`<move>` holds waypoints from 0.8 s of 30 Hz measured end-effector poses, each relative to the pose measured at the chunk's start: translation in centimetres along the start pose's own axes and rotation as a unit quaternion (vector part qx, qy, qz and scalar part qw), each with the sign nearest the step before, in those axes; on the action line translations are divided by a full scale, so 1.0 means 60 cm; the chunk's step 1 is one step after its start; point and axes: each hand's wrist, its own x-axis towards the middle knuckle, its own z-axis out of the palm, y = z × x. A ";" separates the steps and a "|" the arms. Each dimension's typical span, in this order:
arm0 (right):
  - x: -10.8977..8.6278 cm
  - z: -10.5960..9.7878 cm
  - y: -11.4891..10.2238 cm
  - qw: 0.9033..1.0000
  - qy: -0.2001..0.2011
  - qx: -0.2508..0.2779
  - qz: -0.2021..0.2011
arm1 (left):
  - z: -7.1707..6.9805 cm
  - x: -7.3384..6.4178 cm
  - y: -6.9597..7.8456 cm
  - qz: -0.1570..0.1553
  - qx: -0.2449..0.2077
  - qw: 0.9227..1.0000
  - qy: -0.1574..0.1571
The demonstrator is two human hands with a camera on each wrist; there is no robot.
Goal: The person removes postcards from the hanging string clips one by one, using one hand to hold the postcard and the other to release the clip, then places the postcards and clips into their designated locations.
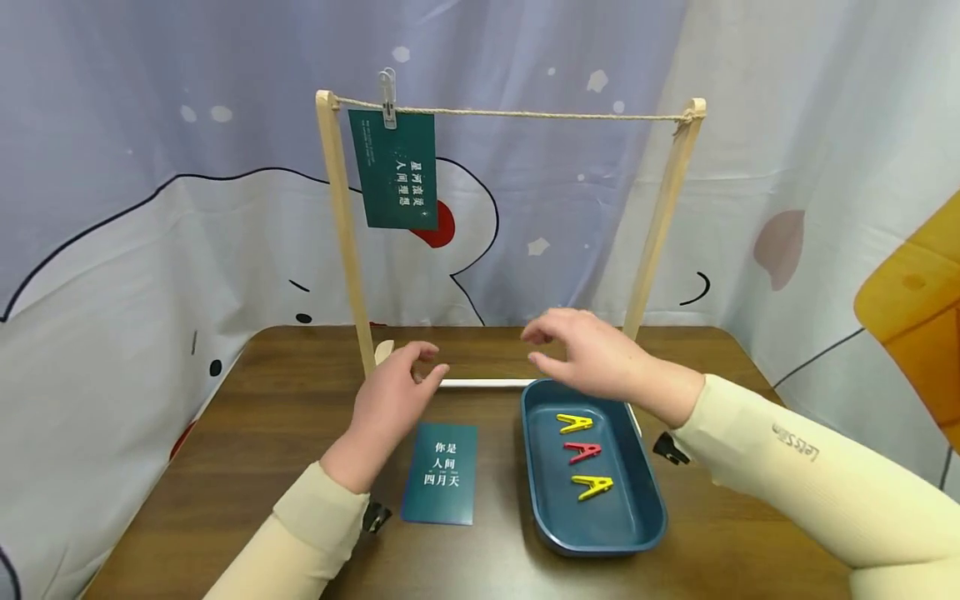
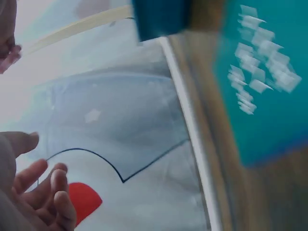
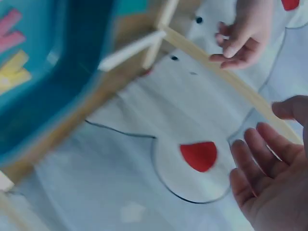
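Note:
My left hand point(image 1: 384, 410) hovers beyond the left edge of a dark green card point(image 1: 438, 507) with white characters, which lies flat on the table. Its fingers are loosely bent and hold nothing. Above the far end of a blue tray point(image 1: 550, 479) is my right hand point(image 1: 588, 354), also empty, fingers relaxed. Inside the tray lie a yellow clothespin point(image 1: 576, 423), a red clothespin point(image 1: 582, 452) and another yellow clothespin point(image 1: 594, 487). A second green card point(image 1: 382, 196) hangs sideways from a rope point(image 1: 525, 112), held by a clear clip point(image 1: 388, 96) near the left end.
The rope runs between a left wooden post point(image 1: 342, 221) and a right wooden post point(image 1: 662, 221), which rise behind my hands. A white bar point(image 1: 480, 383) crosses low between them. A patterned curtain point(image 1: 540, 208) hangs behind the brown table point(image 1: 247, 433).

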 end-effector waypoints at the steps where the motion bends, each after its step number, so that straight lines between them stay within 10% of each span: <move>1: 0.017 -0.013 -0.005 1.000 0.012 0.007 0.001 | 0.000 0.011 0.003 -0.010 -0.037 0.999 0.006; 5: 0.087 -0.062 -0.022 0.998 0.049 0.021 0.020 | -0.003 0.056 0.015 -0.040 -0.189 0.980 0.039; 8: 0.137 -0.091 -0.033 0.996 0.078 0.017 0.040 | -0.013 0.089 0.026 -0.064 -0.309 0.947 0.060; 18: 0.269 -0.135 -0.067 0.973 0.201 -0.113 -0.009 | -0.045 0.178 0.058 -0.156 -0.620 0.764 0.083; 24: 0.324 -0.164 -0.099 0.963 0.229 -0.143 0.022 | -0.046 0.201 0.073 -0.157 -0.695 0.689 0.133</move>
